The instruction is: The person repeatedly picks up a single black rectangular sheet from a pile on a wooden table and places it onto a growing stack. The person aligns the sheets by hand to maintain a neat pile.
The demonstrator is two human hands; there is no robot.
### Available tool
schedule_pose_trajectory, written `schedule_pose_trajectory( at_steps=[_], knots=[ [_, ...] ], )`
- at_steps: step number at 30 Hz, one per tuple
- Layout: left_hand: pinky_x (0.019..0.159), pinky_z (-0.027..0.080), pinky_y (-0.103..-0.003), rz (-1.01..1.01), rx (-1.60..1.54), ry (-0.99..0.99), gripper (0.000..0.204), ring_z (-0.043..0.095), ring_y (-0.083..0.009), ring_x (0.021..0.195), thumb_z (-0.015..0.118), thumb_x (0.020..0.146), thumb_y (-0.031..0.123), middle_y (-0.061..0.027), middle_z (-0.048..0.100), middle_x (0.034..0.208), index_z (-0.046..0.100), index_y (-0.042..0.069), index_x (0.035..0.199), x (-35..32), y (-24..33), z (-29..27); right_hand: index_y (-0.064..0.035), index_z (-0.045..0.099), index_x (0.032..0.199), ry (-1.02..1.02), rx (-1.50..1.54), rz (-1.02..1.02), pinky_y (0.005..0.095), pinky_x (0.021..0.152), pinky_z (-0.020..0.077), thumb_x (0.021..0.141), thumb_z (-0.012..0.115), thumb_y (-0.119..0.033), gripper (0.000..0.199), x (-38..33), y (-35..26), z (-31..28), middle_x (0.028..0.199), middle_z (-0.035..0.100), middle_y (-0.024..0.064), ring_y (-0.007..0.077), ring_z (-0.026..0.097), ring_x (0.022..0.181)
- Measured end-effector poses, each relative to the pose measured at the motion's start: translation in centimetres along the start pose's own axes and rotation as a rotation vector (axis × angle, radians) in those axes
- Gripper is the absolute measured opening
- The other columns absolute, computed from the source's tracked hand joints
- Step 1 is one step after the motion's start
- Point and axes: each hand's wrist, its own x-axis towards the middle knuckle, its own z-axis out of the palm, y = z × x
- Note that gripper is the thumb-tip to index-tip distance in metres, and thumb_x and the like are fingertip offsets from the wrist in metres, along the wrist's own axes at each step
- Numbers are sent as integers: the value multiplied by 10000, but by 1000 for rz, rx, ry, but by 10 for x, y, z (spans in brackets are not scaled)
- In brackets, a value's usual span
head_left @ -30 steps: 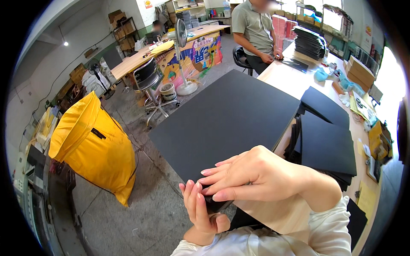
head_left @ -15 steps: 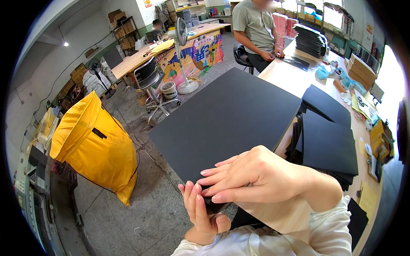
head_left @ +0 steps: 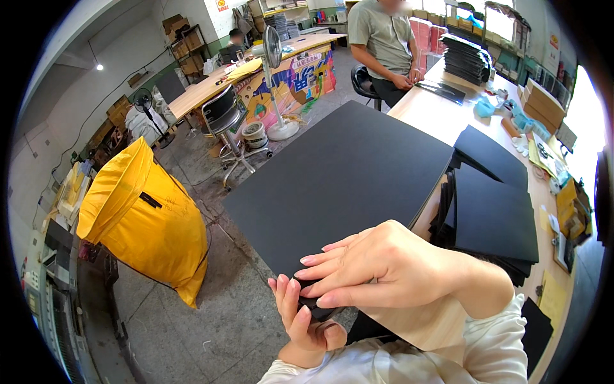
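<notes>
A large matte black sheet [head_left: 348, 173] spreads over the wooden table, its near corner beneath my hands. My right hand [head_left: 396, 269] lies palm down over that corner, fingers stretched out to the left and pressing on it. From below and the left, my left hand [head_left: 310, 323] curls round the same corner, its fingertips up against the edge and its thumb bent underneath. Dark material shows between the two hands; whether it is the sheet's folded edge or a separate piece I cannot tell. My right palm hides part of it.
Smaller black sheets [head_left: 495, 221] lie in an uneven stack to the right. A full yellow bag [head_left: 150, 224] stands on the floor to the left. Across the table a person [head_left: 384, 45] sits near another black stack [head_left: 465, 61]. Beyond are a chair [head_left: 224, 118] and a fan [head_left: 276, 83].
My hands keep almost the same place on the sheet's corner, with only slight finger movement. The seated person's hands have drawn closer together. The whole view has shifted very slightly.
</notes>
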Motion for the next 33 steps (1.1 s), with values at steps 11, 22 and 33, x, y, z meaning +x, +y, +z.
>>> schedule_pose_trajectory(
  at_steps=[11,22,33],
  knots=[
    [1141,263,-605,-33,-44,77,398,438,-459,1318,321,995,357,-313,438,1370,338,93,1292,-5,0,7,-76,752,958,43,-75,-64,362,932,541,915,647,-245,204,-1,8,3,992,731,113,258,671,1060],
    [1147,247,-603,-13,-34,61,418,426,-461,1328,315,986,336,-306,432,1379,342,103,1332,-3,0,6,-8,739,972,26,-56,-32,396,941,530,870,705,-188,210,0,4,2,1013,723,158,302,673,1062],
    [1143,251,-602,-21,-37,36,439,420,-451,1337,329,981,325,-289,424,1404,345,117,1367,-4,0,3,19,735,975,18,-39,-27,409,953,522,845,738,-150,214,-1,3,1,1028,720,178,320,673,1066]
  ],
)
